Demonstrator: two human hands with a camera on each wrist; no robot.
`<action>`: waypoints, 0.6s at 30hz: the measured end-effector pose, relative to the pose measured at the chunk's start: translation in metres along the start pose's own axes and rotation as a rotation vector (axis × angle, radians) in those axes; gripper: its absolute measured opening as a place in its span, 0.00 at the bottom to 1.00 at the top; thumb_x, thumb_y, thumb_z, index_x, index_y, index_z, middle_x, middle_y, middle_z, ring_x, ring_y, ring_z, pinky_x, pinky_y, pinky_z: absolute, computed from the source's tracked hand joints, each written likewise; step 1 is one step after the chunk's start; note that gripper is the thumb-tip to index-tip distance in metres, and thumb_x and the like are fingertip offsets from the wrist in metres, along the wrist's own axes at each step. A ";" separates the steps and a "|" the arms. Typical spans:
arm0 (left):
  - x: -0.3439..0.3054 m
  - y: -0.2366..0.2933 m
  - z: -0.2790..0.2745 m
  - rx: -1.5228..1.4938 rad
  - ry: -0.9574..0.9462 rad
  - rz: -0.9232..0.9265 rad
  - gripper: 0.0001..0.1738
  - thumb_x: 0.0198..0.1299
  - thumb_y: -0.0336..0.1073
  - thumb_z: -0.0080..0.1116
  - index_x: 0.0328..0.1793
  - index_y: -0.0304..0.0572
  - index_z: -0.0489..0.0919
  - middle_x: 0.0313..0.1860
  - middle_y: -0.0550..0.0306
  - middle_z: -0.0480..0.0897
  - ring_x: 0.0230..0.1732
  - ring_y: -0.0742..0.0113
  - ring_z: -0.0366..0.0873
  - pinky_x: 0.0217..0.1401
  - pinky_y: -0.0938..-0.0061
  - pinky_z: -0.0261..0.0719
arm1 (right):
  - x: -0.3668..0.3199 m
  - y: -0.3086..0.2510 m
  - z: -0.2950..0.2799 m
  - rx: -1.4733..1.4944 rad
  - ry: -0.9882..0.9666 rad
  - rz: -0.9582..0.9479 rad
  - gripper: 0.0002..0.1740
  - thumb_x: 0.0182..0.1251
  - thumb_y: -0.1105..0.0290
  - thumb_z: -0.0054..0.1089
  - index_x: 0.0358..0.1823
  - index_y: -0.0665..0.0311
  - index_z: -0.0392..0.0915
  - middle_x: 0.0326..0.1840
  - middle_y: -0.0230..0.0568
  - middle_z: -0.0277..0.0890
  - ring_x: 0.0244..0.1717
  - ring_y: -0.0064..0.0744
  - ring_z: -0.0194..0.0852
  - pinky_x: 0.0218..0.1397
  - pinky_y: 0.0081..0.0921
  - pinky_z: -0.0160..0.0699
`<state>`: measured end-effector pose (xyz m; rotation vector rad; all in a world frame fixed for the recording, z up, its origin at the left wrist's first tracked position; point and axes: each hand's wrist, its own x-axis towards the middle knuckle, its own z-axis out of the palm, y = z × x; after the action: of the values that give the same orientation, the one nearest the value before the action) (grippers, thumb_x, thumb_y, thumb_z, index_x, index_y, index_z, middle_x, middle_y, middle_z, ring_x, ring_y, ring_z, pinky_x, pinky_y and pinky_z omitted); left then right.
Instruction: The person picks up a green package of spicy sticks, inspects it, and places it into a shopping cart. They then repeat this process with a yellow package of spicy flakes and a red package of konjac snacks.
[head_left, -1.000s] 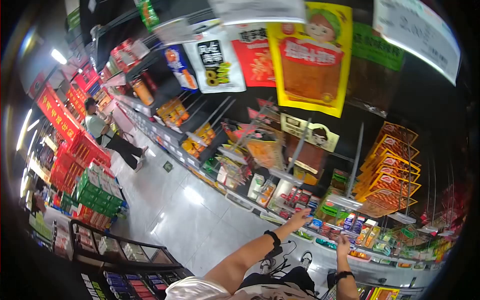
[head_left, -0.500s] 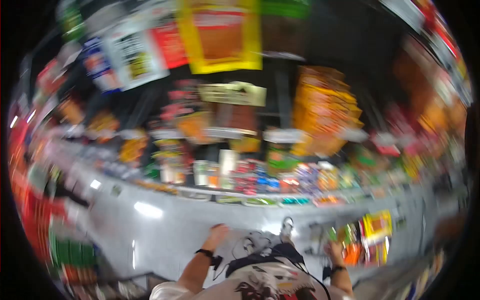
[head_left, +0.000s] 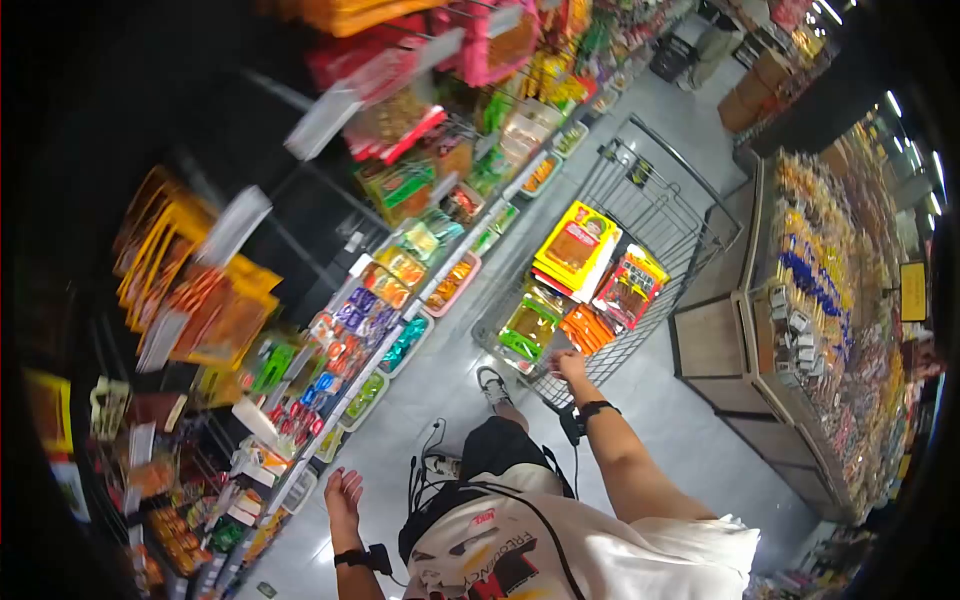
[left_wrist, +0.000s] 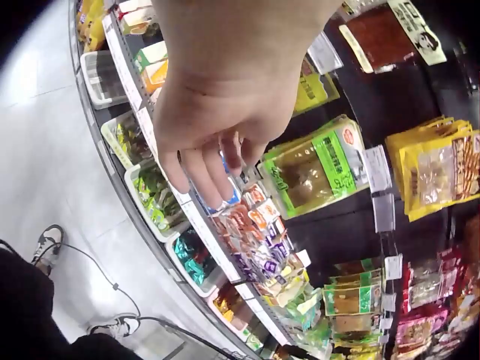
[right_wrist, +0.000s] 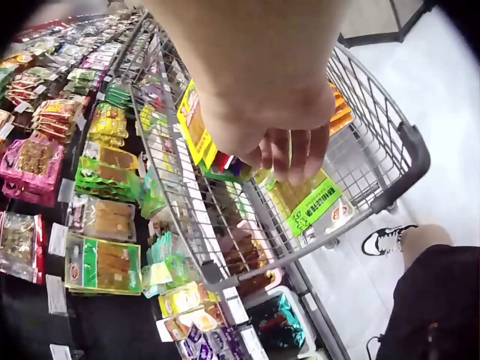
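My right hand (head_left: 568, 366) hangs at the near end of a wire shopping cart (head_left: 672, 338), its fingers loosely bent. In the right wrist view, that hand (right_wrist: 289, 139) overlaps the basket, with the fingertips close above a green-labelled snack pack (right_wrist: 313, 202). Inside the cart lie a yellow snack pack (head_left: 578, 240), a red-and-yellow pack (head_left: 632, 287), orange packs (head_left: 588, 328) and a green pack (head_left: 528, 325). My left hand (head_left: 343, 490) hangs beside the shelf front with loosely bent fingers, holding nothing. In the left wrist view, small wrapped snacks (left_wrist: 259, 236) show past its fingers.
A snack shelf with hanging orange packs (head_left: 205, 290) and trays along its lower edge (head_left: 405, 345) runs along the left. A wood-sided display stand (head_left: 715, 335) is on the right. Farther along the aisle stand cardboard boxes (head_left: 750, 95). A cable (left_wrist: 112, 285) hangs near the shoes.
The head view has swung right, from the shelf to the cart. Both hands have moved away from the shelf packs; the right one is now at the cart's near end.
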<state>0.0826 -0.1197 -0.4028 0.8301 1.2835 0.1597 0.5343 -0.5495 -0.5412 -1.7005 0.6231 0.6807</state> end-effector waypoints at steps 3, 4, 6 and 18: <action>-0.009 0.014 0.044 0.152 0.026 -0.042 0.19 0.71 0.48 0.52 0.62 0.48 0.74 0.50 0.53 0.84 0.48 0.63 0.83 0.49 0.69 0.77 | 0.069 0.027 -0.007 0.004 0.026 0.052 0.12 0.64 0.73 0.49 0.41 0.60 0.82 0.32 0.38 0.84 0.26 0.27 0.81 0.24 0.28 0.76; -0.008 0.015 0.052 0.197 0.039 -0.060 0.19 0.71 0.48 0.52 0.61 0.48 0.75 0.49 0.53 0.84 0.47 0.63 0.83 0.48 0.69 0.77 | 0.088 0.038 -0.004 -0.025 0.048 0.084 0.12 0.62 0.71 0.49 0.41 0.63 0.82 0.32 0.40 0.83 0.27 0.30 0.83 0.21 0.31 0.73; -0.014 0.019 0.073 0.265 0.091 -0.087 0.18 0.71 0.48 0.53 0.60 0.47 0.75 0.45 0.55 0.85 0.43 0.64 0.84 0.45 0.71 0.78 | 0.163 0.096 -0.004 -0.303 0.026 0.037 0.12 0.62 0.70 0.51 0.42 0.64 0.82 0.31 0.41 0.83 0.26 0.35 0.83 0.23 0.35 0.76; -0.046 0.035 0.187 0.345 0.071 -0.167 0.21 0.72 0.49 0.53 0.62 0.44 0.73 0.48 0.52 0.84 0.46 0.62 0.84 0.48 0.71 0.78 | 0.181 0.085 0.067 0.172 0.013 0.524 0.32 0.58 0.57 0.71 0.60 0.58 0.68 0.52 0.42 0.74 0.49 0.42 0.74 0.45 0.51 0.74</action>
<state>0.2459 -0.2051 -0.3373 1.0107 1.4643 -0.1721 0.5910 -0.5127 -0.7414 -1.3876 1.1233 0.9511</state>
